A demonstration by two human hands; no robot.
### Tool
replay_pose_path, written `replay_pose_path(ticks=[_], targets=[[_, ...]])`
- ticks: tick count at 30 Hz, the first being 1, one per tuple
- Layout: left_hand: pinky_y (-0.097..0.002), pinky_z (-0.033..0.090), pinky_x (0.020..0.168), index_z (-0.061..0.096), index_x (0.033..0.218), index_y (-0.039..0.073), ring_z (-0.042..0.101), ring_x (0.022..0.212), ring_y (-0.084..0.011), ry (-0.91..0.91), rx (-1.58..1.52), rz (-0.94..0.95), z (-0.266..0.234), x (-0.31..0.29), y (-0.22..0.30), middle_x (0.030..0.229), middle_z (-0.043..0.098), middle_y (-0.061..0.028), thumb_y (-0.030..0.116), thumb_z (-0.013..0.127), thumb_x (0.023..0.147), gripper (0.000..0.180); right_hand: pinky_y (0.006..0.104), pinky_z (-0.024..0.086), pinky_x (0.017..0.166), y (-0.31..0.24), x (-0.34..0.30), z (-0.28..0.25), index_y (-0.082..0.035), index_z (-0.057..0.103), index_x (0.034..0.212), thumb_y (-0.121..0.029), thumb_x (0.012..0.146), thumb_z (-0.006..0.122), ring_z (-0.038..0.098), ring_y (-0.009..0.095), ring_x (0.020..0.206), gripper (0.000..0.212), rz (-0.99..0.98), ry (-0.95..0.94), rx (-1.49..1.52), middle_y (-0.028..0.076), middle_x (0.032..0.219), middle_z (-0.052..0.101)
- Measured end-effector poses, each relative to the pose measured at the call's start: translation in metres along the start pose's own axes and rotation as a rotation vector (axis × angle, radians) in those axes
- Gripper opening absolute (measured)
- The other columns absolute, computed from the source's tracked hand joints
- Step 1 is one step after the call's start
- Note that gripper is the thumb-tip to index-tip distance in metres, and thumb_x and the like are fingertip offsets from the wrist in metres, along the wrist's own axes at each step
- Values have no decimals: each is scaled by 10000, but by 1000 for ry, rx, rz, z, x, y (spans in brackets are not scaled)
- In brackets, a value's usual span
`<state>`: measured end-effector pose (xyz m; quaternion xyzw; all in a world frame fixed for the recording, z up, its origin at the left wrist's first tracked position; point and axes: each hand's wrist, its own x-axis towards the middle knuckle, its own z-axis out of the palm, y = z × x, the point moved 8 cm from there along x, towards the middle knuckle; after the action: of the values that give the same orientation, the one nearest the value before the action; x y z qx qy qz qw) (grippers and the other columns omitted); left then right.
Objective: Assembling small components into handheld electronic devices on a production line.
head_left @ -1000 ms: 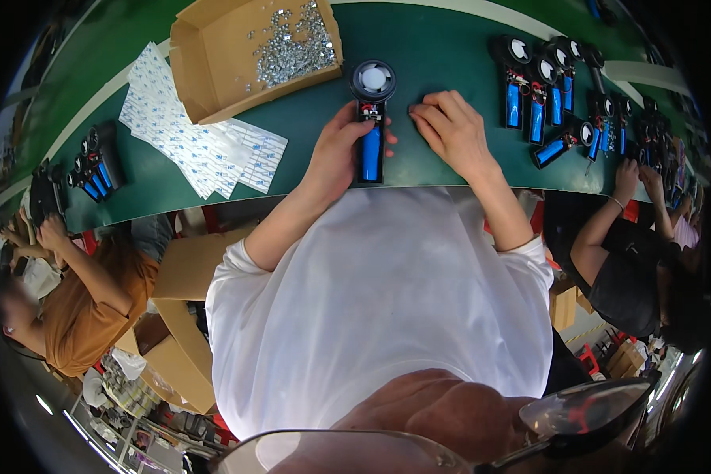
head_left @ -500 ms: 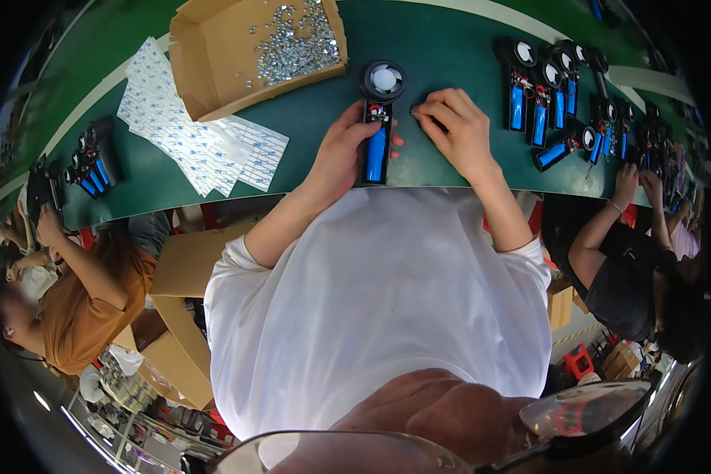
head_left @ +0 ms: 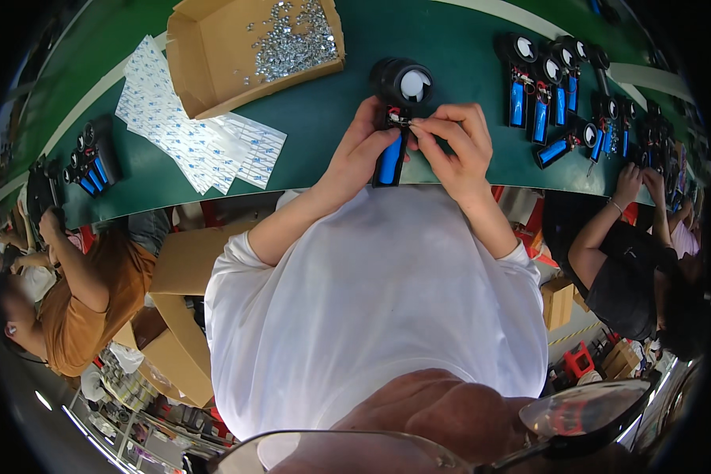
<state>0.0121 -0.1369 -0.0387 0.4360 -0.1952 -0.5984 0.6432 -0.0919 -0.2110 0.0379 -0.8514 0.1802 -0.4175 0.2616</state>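
Observation:
My left hand (head_left: pixel 354 158) is closed around the open handle of a black handheld device (head_left: pixel 389 158) near the table's front edge. The device has a round black head with a white disc (head_left: pixel 413 84) and a blue cylindrical battery in its handle. Between head and battery, a small board with red wires (head_left: pixel 396 117) lies exposed. My right hand (head_left: pixel 460 146) has thumb and index finger pinched together right at that board; whatever they hold is too small to make out.
A cardboard tray (head_left: pixel 205 59) of small shiny metal parts stands at the far left, beside white sheets with blue print (head_left: pixel 174 130). Several similar devices (head_left: pixel 539 110) lie to the right, more (head_left: pixel 93 162) at the left. Co-workers sit on both sides, one with hands (head_left: pixel 638 186) at the table.
My right hand has moved left, bringing its pinched fingers to the device's board. The device has shifted slightly right, and its head has turned toward the right.

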Motion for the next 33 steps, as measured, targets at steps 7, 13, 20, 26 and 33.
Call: replay_pose_path(ticks=[7,13,20,26,33], targets=[[-284,501,716,379,1296,27,602,877,-142,-19,15,47,1,-2,-1,1096,559,-97,197,422,1029,319,295,438,564,0,-3,-1,-76,733,846,2,663,798,560,187,723,210,-8,9,33,31,836,601],[-265,497,706,383,1285,28,596,869,-125,-24,94,101,3,-5,3,1089,558,-86,241,408,1050,319,295,432,553,-6,-1,0,-70,731,839,1,662,804,555,184,706,204,-33,13,43,29,814,597],[-268,505,699,385,1284,23,600,859,-130,-42,100,104,4,-6,4,1091,559,-90,252,413,1050,329,298,461,628,-5,-5,-1,-24,708,898,48,676,776,583,211,769,243,-37,-27,51,76,880,609],[-283,524,718,378,1310,13,610,862,-146,-57,-6,26,4,-5,-2,1083,568,-102,292,417,1048,385,289,462,629,-4,-6,-1,-20,708,896,62,676,770,586,210,769,244,-42,-25,64,77,887,613],[-289,524,724,367,1331,12,607,869,-150,-83,-40,-2,7,-5,-4,1073,570,-106,292,414,1049,401,290,439,559,-6,-2,-6,-58,722,835,2,662,809,571,188,712,203,-28,33,67,40,824,607]])
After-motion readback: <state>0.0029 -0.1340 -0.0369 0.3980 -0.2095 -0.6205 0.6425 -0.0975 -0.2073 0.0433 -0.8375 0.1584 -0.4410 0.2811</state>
